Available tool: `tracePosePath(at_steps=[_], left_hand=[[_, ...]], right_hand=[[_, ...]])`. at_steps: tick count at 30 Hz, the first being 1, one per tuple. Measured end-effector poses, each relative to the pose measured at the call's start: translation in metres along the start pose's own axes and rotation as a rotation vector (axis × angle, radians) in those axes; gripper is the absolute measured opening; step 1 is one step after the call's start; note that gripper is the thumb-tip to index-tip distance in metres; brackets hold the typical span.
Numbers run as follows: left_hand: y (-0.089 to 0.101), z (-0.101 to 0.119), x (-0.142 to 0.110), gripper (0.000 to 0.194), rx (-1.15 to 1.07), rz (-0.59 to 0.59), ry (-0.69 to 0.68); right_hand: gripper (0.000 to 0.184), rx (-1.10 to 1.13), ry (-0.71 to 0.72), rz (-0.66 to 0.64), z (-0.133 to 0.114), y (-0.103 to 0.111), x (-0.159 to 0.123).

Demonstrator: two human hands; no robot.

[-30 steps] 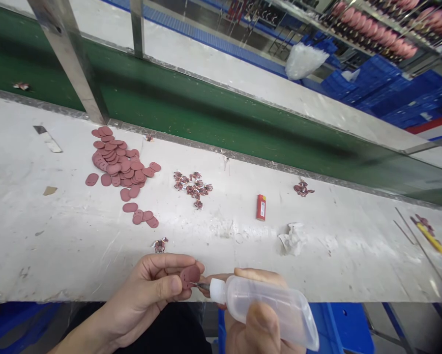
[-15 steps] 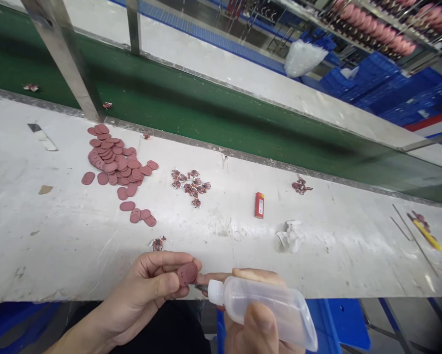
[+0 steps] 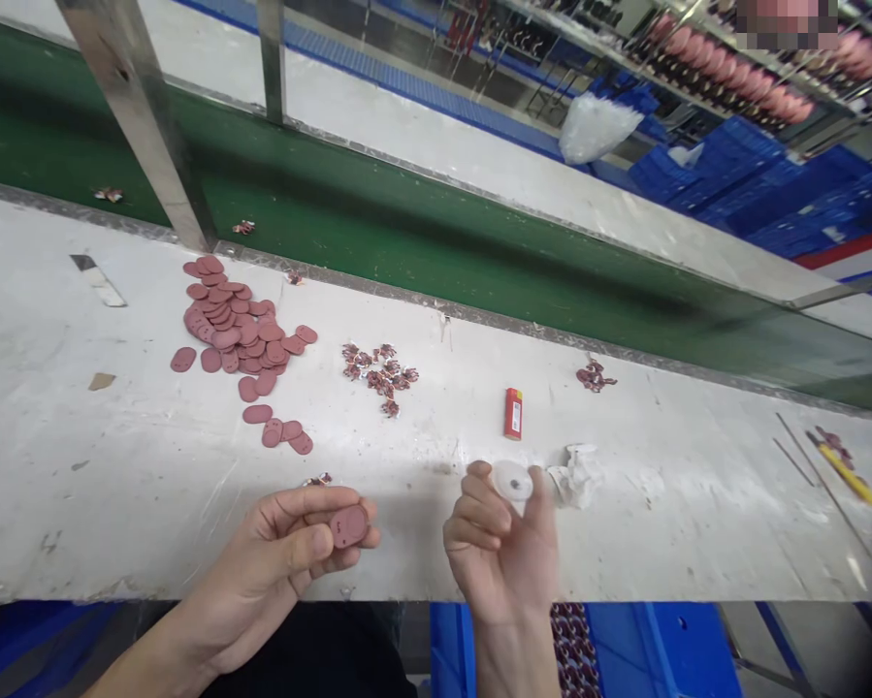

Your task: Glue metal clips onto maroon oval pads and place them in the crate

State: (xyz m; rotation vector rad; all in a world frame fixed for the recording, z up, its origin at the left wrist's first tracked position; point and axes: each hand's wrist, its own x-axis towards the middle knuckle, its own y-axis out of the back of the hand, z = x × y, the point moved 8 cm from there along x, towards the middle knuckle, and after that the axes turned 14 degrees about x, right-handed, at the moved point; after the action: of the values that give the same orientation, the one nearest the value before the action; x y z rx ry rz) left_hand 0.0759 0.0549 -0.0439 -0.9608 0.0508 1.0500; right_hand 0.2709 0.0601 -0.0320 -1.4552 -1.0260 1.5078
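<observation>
Dusky pink, a small oval piece [image 3: 349, 526] sits low and left of centre in the frame, pinched between the left hand's [image 3: 286, 543] thumb and fingers above a white worktop [image 3: 406, 557]. Right of centre, the right hand [image 3: 504, 553] curves around a translucent bottle [image 3: 514, 480]; whether it grips is unclear. One piece appears under way; a pile of similar ovals [image 3: 242, 334] at left seems left to handle. Finished work cannot be told apart.
</observation>
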Motion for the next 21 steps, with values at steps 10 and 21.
tracePosePath(at_steps=[10,21], left_hand=[[0.055,0.034,-0.014,0.04,-0.021,0.407,-0.055],[0.072,0.048,-0.015,0.049,-0.129,0.425,-0.105]], right_hand=[[0.044,0.24,-0.223,-0.29,-0.009,0.008,0.006],[0.02,-1.301,0.17,-0.293,0.093,-0.116,0.158]])
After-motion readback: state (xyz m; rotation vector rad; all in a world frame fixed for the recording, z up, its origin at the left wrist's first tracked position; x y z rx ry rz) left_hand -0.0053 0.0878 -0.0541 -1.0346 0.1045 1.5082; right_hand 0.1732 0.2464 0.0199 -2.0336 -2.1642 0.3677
